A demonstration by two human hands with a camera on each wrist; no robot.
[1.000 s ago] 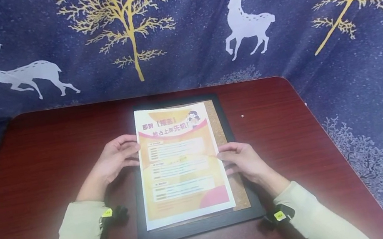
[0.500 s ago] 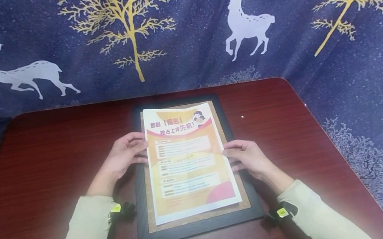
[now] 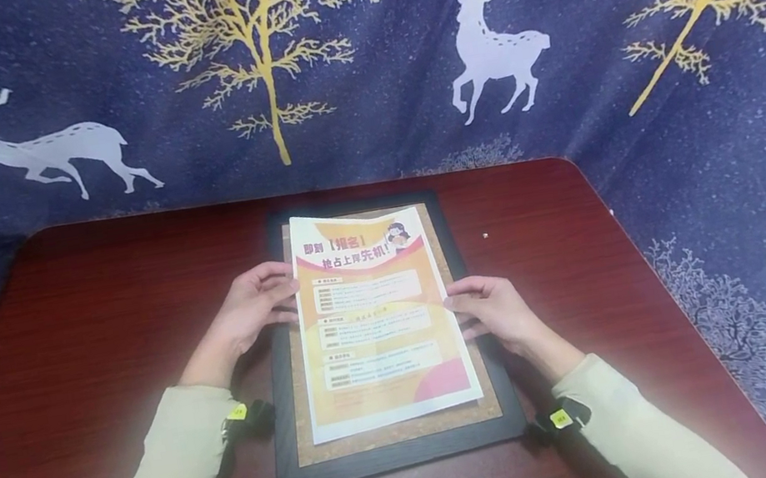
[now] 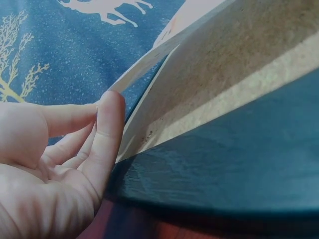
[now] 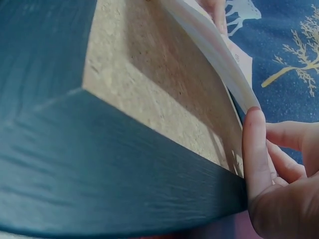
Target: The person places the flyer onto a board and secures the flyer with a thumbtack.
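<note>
Head: poster [image 3: 379, 333] was held just above cork panel [image 3: 415, 428] in dark frame [image 3: 404, 458] on worktop [image 3: 103, 337], between left hand [image 3: 250, 308] and right hand [image 3: 497, 311]. Left wrist: left fingers [image 4: 110, 117] pinched poster's edge. Right wrist: right fingers [image 5: 255, 137] pinched opposite edge, sheet bowed.

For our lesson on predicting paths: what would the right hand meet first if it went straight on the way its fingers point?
Probably the printed poster: the right hand pinches its right edge and points across it. Whether it would go above or below, over the corkboard, is unclear.
</note>
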